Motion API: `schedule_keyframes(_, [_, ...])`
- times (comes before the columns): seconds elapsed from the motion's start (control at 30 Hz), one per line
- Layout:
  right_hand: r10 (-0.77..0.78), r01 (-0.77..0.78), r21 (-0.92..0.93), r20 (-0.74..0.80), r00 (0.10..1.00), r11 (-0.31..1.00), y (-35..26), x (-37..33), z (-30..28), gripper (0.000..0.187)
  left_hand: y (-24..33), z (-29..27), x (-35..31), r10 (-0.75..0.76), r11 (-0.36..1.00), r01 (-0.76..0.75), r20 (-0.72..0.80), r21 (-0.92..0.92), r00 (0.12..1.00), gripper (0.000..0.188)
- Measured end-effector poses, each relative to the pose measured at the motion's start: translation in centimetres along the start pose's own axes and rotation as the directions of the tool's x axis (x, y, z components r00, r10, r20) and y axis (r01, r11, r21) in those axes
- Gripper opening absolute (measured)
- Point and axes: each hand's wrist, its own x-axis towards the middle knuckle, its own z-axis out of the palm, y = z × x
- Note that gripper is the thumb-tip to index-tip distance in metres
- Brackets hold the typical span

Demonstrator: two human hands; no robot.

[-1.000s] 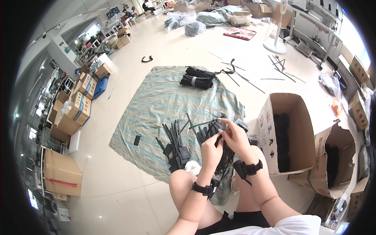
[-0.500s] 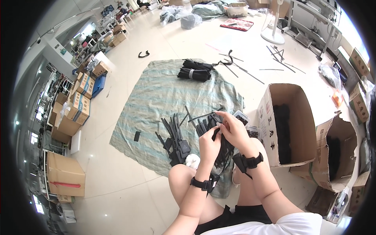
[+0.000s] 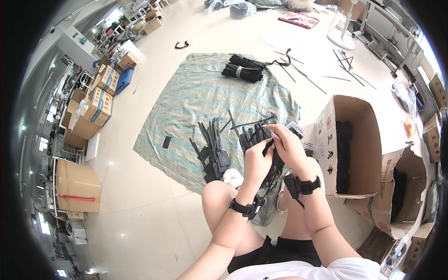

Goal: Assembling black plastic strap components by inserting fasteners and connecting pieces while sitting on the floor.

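Well, from where I stand, the left hand (image 3: 257, 162) pinches a small dark piece (image 3: 268, 149) in its fingertips, and the right hand (image 3: 290, 145) bends in close, fingers narrowed, though I can't tell whether they grip it too. Just beyond both hands lies a pile of black strips (image 3: 248, 139), with flat-ended black straps (image 3: 216, 142) left of the left hand. An open cardboard box (image 3: 328, 156) stands right of the right hand.

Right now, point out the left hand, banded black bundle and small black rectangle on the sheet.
Left hand (image 3: 256, 158): head view, back of the hand.
Banded black bundle (image 3: 247, 73): head view, middle of its side.
Small black rectangle (image 3: 166, 142): head view, its centre.
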Motion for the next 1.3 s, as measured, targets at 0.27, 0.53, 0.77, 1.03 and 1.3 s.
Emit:
schedule_keyframes(0.27, [0.193,-0.189,-0.069,0.043,0.980,0.980,-0.4,-0.2,0.5,0.028,0.2,-0.6,-0.1,-0.005,0.999,0.005,0.003,-0.033,1.000,0.020])
schedule_keyframes(0.53, [0.006,-0.006,0.015,0.036,0.999,1.000,-0.6,-0.1,0.0,0.039,-0.6,-0.2,0.2,-0.086,0.992,0.091,0.055,-0.084,0.995,0.020])
schedule_keyframes(0.77, [-0.055,0.051,0.043,0.086,0.995,0.998,-0.9,0.0,-0.7,0.046,-1.6,-0.2,0.2,-0.117,0.929,0.159,0.141,-0.335,0.983,0.020])
schedule_keyframes(1.03, [0.001,-0.004,0.018,0.144,0.990,1.000,-1.0,0.1,-0.9,0.041,-1.2,-0.4,0.2,-0.109,0.967,0.131,0.112,-0.220,0.988,0.022])
schedule_keyframes(1.3, [0.024,-0.020,-0.049,0.081,0.996,0.999,-0.5,-0.3,-0.6,0.032,-0.8,-0.1,0.0,-0.082,0.984,0.093,0.077,-0.151,0.994,0.022])
